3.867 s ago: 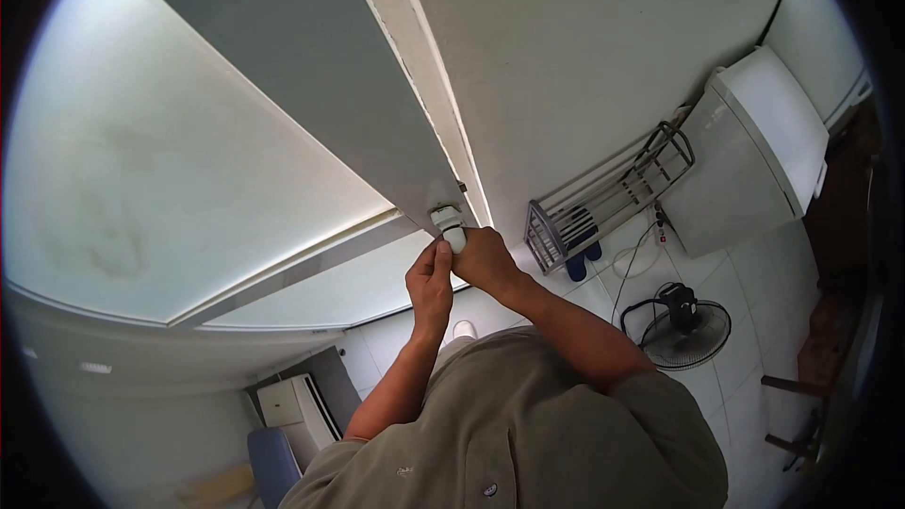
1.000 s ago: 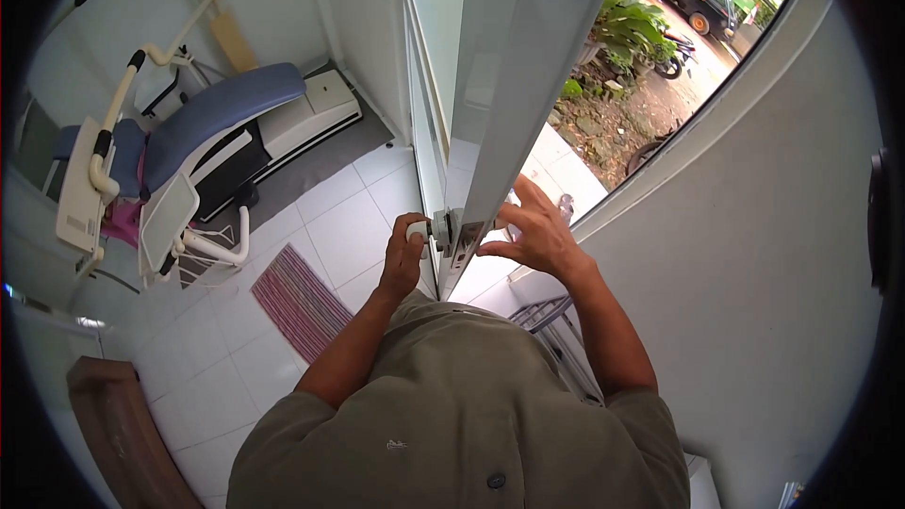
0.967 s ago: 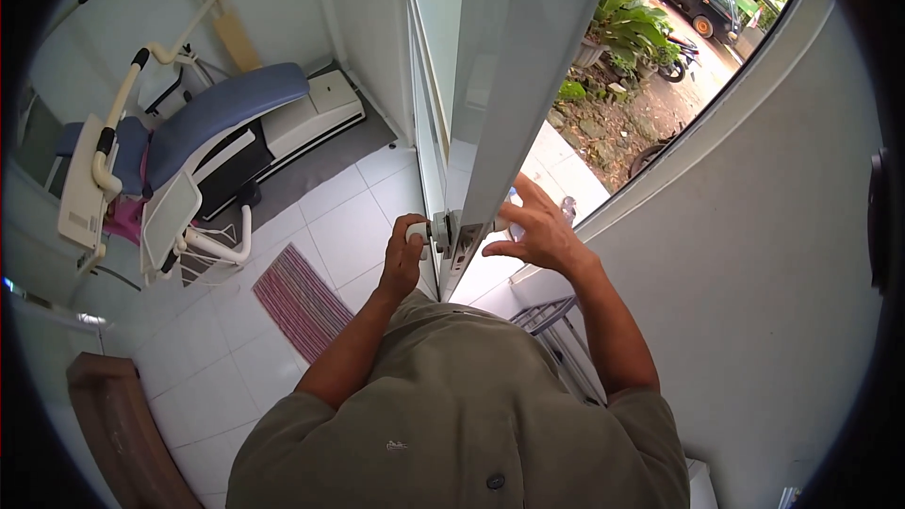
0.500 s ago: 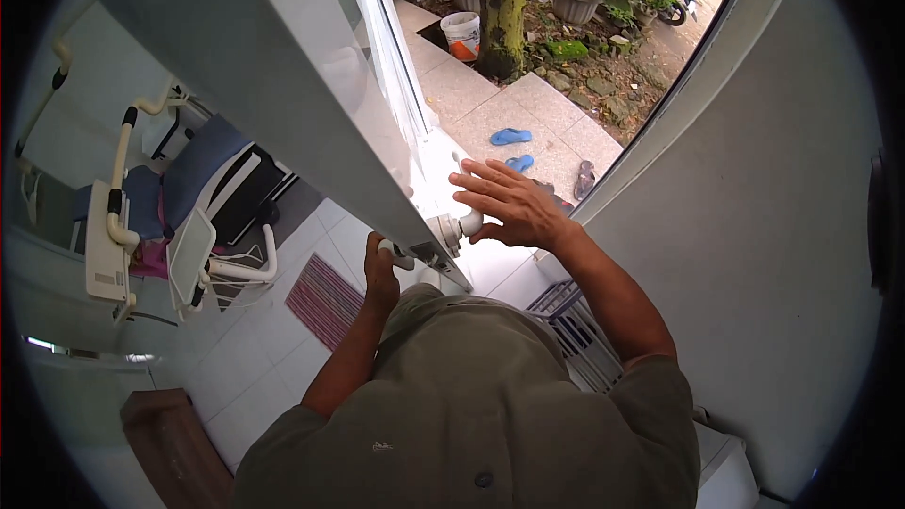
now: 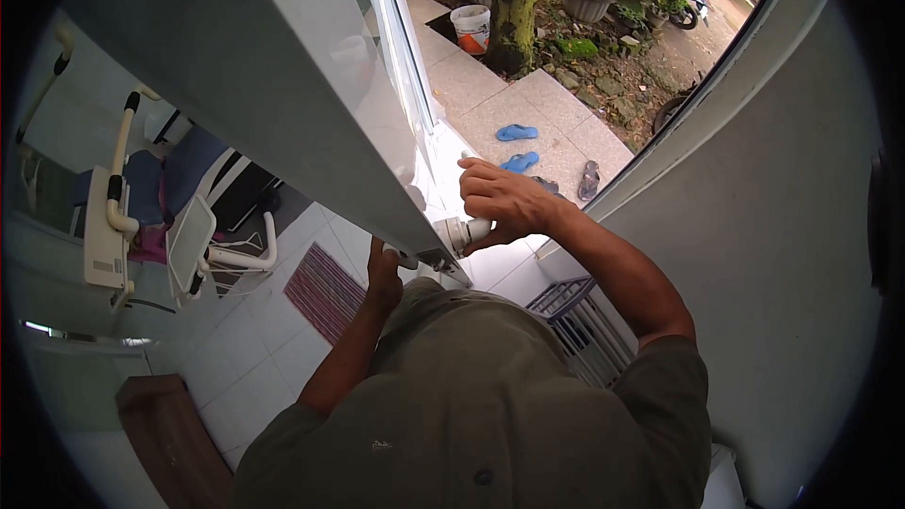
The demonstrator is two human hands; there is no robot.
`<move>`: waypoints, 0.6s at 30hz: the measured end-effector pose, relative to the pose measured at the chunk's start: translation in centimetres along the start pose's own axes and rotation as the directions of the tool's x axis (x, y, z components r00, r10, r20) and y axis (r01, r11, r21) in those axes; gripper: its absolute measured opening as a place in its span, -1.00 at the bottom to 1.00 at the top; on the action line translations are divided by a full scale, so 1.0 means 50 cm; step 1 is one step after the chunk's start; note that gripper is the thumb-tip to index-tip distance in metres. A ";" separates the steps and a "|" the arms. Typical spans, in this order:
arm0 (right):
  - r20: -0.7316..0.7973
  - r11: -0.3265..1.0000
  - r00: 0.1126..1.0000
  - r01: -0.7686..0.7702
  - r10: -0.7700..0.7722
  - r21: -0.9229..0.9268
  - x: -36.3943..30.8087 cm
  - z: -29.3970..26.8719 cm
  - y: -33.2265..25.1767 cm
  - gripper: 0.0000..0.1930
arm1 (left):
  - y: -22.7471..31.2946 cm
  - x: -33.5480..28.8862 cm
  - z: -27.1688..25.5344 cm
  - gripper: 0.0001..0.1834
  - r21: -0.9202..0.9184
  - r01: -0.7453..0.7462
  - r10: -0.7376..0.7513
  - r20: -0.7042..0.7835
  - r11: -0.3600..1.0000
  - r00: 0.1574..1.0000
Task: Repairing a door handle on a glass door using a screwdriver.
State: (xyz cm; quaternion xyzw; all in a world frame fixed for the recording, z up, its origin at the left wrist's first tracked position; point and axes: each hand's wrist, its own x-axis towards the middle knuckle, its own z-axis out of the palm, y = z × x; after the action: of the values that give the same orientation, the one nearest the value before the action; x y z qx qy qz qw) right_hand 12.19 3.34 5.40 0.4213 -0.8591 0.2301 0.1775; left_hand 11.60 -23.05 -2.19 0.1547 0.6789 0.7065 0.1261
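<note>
A grey-framed door [image 5: 311, 94] stands ajar in front of me, its edge facing me. At its left side my left hand [image 5: 383, 281] is closed round the inner handle [image 5: 407, 261], whose end pokes out past the fingers. On the outer side a pale door handle [image 5: 456, 233] with a round base juts to the right. My right hand [image 5: 504, 200] curls about the end of it, bent fingers above and thumb below; the palm side is hidden. A lock plate [image 5: 439, 262] shows on the door edge between both hands.
Outside are blue flip-flops [image 5: 517, 133], dark sandals [image 5: 589, 180], a white bucket [image 5: 469, 30] and a tree trunk [image 5: 514, 9]. A slatted rack [image 5: 575, 320] stands by the right wall [image 5: 745, 254]. Left are a padded chair [image 5: 203, 174] and a striped mat [image 5: 325, 292].
My right hand's spread fingers have bent and drawn in round the outer handle. My left hand stays on the inner one. The view has shifted slightly.
</note>
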 end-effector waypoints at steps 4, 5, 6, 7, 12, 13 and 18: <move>0.007 0.997 1.000 0.008 -0.008 -0.076 0.008 -0.006 0.018 -0.70 | 0.004 0.002 0.005 -0.60 -0.010 0.008 -0.008 0.004 1.000 1.000; -0.011 0.992 1.000 0.008 -0.009 -0.128 0.008 -0.004 0.022 -0.69 | 0.005 0.002 0.006 -0.62 -0.008 0.012 -0.012 0.009 1.000 1.000; -0.029 0.984 0.999 0.007 -0.012 -0.180 0.008 -0.001 0.024 -0.69 | 0.007 0.002 0.006 -0.63 -0.006 0.015 -0.015 0.014 1.000 1.000; -0.026 0.983 1.000 0.009 -0.014 -0.182 0.006 0.004 0.026 -0.69 | 0.010 0.003 0.010 -0.63 -0.009 0.013 -0.013 0.013 1.000 1.000; -0.092 0.996 0.992 -0.091 0.092 0.015 -0.006 0.031 0.033 -0.72 | 0.023 0.004 0.024 -0.69 0.080 -0.097 0.094 0.036 0.992 0.995; -0.065 0.995 0.993 -0.095 0.096 0.013 -0.004 0.030 0.034 -0.75 | 0.017 0.004 0.019 -0.69 0.058 -0.085 0.083 0.034 0.995 0.996; -0.066 0.989 0.991 -0.124 0.119 -0.085 0.002 0.023 0.027 -0.86 | 0.007 0.005 0.011 -0.69 0.015 -0.062 0.061 0.041 0.998 0.997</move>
State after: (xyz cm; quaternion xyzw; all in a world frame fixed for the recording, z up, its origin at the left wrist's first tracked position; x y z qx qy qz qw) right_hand 10.94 3.40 4.17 0.3525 -0.8868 0.2150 0.2077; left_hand 11.59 -22.49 -1.81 0.1906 0.6768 0.7014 0.1168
